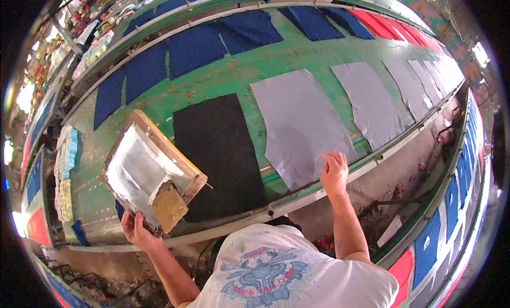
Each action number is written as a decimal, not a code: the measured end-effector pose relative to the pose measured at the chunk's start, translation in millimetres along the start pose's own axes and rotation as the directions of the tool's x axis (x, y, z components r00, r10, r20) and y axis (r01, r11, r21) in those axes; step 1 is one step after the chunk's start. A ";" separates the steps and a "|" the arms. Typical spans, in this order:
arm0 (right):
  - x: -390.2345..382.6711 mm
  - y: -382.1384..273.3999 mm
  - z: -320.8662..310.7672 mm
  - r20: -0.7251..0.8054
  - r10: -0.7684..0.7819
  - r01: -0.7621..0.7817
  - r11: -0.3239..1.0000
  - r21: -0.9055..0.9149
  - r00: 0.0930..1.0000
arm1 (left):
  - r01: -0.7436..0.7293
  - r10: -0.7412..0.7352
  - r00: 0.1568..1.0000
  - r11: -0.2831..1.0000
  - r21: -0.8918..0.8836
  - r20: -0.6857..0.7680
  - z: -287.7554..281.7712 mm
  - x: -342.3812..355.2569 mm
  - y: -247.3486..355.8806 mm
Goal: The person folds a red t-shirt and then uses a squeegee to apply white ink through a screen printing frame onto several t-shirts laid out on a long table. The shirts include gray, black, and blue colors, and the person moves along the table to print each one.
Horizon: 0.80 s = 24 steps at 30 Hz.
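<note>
A wooden-framed screen [151,167] is gripped at its near corner by the left hand [137,228], fingers curled around the frame's lower edge. The screen is held tilted above the green table [223,77], overlapping the left edge of a black cloth [220,154]. A squeegee [170,206] with a wooden block is seen resting inside the frame, at its near end, just above the gripping hand.

The right hand [334,174] is laid on the near right corner of a grey cloth [300,125], fingers bent down onto the fabric close to the table's metal edge; whether the cloth is pinched or merely pressed cannot be told. This grey cloth is spread flat, just right of the black one, with a narrow strip of green between them.

More grey cloths [372,103] are lined up to the right along the table, each set apart from the next. Blue cloths [196,48] are ranged along the far side, and red cloths [382,24] are seen at the far right. A stack of pale sheets [66,170] is lying at the table's left end.
</note>
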State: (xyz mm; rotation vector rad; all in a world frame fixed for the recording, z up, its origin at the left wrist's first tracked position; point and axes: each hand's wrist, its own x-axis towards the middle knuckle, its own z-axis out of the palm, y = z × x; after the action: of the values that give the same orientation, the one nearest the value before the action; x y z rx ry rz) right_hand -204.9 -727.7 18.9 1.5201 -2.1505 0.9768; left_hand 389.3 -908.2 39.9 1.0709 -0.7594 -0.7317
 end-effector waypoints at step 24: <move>-4.1 -170.2 68.9 0.237 -0.152 -0.016 0.811 0.585 0.960 | 0.122 -0.130 0.989 0.987 0.104 0.071 -19.3 -26.4 2.7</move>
State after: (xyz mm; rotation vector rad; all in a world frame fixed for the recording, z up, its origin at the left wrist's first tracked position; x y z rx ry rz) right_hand -38.9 -805.9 25.6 2.1049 -2.0455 1.5905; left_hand 391.4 -876.4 32.1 1.1949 -0.8066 -0.8543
